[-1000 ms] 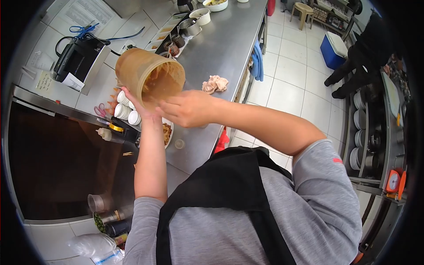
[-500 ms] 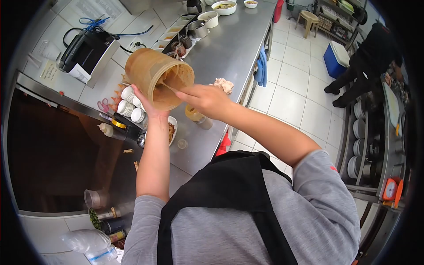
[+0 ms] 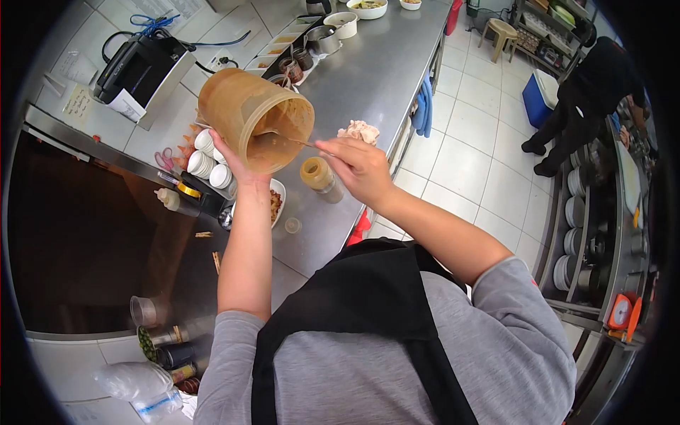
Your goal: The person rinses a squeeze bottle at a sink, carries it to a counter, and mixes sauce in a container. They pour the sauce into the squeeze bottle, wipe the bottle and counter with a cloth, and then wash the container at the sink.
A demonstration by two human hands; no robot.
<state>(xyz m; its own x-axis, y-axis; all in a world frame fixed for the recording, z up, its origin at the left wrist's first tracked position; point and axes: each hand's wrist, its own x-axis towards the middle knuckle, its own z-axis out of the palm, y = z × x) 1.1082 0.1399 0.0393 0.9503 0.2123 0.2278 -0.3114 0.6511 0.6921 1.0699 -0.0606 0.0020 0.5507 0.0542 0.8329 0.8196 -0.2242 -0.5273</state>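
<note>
My left hand (image 3: 239, 164) holds a large translucent plastic tub (image 3: 230, 106) from below, tilted so its mouth faces me and to the right. Brown sauce coats the tub's inner wall. Pinched in my right hand (image 3: 360, 168) is the handle of a spoon (image 3: 303, 142), whose other end reaches inside the tub. Below the tub's mouth stands an uncapped squeeze bottle (image 3: 322, 178) with brown residue around its neck. A crumpled pinkish-white cloth or paper (image 3: 359, 132) lies behind my right hand. Partly hidden by my left forearm is a white dish (image 3: 281, 200) of brown food.
Stacked white cups (image 3: 201, 165) stand left of my left wrist. Sauce jars (image 3: 290, 69) and white bowls (image 3: 367, 8) line the steel counter (image 3: 368, 78) farther back. Across the aisle, a person in dark clothes (image 3: 598, 85) stands near a blue cooler (image 3: 540, 99).
My right hand has moved slightly right, away from the tub's mouth, drawing the spoon's handle partly out. More of the squeeze bottle shows now. The tub stays tilted in my left hand.
</note>
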